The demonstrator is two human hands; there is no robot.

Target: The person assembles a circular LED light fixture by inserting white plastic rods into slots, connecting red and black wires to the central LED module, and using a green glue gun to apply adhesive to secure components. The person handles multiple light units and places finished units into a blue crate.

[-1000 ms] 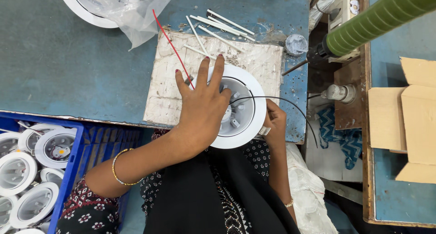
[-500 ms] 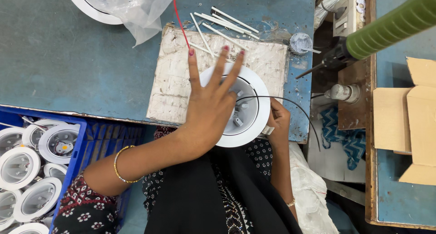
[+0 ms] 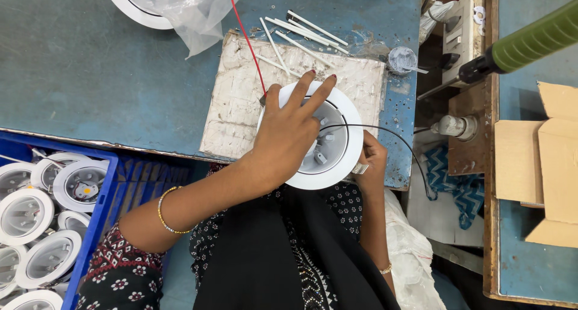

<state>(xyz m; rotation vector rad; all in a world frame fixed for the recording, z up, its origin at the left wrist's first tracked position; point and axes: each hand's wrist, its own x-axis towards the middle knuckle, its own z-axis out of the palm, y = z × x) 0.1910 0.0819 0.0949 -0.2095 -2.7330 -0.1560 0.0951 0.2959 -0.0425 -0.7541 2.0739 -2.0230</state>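
A round white downlight housing lies face down at the near edge of a worn white work pad. My left hand rests flat on top of it, fingers spread and pointing away from me. My right hand grips the housing's right rim, next to a metal spring clip. A red wire runs from under my left hand toward the far edge. A black wire curves out of the housing to the right.
A blue crate at the lower left holds several white housings. Several white tubes lie at the pad's far edge. A bagged housing sits beyond. A green-handled tool and a cardboard box are at the right.
My left hand has turned on the housing so its fingers point further right. The view has shifted slightly; the right hand stays on the rim.
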